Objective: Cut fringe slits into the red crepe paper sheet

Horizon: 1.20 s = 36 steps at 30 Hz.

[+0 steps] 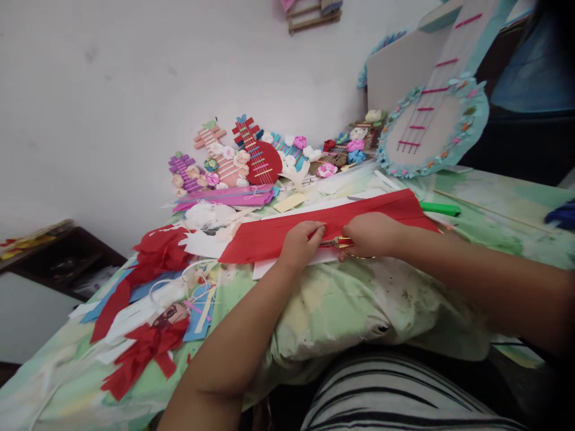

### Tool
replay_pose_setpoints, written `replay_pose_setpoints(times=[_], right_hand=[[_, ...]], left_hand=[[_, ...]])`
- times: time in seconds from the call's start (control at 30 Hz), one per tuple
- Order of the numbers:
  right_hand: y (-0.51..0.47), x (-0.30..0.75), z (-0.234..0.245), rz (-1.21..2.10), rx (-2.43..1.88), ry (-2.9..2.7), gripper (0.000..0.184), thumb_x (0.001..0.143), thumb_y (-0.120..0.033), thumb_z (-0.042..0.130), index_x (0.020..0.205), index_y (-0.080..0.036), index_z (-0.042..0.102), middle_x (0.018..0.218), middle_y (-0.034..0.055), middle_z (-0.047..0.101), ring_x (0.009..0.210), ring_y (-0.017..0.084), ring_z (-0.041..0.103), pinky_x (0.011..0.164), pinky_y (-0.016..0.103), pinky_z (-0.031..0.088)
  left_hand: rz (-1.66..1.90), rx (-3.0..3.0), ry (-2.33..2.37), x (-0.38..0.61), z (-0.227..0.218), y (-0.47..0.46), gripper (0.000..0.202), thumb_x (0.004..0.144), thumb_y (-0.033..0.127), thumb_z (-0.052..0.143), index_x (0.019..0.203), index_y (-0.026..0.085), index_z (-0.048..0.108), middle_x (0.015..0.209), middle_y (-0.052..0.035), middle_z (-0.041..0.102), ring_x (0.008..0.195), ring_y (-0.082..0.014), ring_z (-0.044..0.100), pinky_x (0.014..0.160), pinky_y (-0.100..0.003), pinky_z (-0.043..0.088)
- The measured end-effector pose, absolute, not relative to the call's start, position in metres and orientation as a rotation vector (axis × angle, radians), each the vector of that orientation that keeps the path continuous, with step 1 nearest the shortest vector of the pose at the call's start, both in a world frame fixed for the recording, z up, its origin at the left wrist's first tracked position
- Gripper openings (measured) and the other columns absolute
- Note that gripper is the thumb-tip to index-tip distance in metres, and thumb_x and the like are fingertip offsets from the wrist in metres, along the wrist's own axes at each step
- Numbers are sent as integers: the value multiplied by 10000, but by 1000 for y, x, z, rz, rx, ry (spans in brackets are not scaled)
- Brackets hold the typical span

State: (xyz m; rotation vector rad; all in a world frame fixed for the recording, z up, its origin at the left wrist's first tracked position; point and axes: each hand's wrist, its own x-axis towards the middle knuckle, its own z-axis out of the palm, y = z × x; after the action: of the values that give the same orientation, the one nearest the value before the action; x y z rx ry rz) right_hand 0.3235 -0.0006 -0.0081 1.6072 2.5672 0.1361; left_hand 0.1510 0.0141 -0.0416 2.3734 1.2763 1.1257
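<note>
A long strip of red paper, probably crepe, lies across the table in front of me over some white sheets. My left hand is closed on the strip's near edge, thumb and fingers together. Just to its right, my right hand grips a small pair of scissors with coloured handles. The blades point left toward my left fingers and lie at the red paper's near edge. I cannot make out how far the blades are apart.
Crumpled red paper, white cord and blue sheets lie at left. Small instrument-shaped crafts lean against the wall. A large pale-blue model instrument stands at back right. A green object lies beyond the red strip.
</note>
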Motion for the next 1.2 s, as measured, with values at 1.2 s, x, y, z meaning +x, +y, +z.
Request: replay_pose_setpoints(times=[1.2], right_hand=[[39, 331, -27, -223, 1492, 2856, 239, 678, -397, 528, 772, -180, 500, 829, 68, 584, 718, 172, 521, 573, 237, 342]], left_hand=[[1475, 1093, 1228, 130, -31, 42, 293, 861, 310, 487, 1099, 140, 495, 1063, -76, 532, 882, -178, 556, 737, -368, 480]])
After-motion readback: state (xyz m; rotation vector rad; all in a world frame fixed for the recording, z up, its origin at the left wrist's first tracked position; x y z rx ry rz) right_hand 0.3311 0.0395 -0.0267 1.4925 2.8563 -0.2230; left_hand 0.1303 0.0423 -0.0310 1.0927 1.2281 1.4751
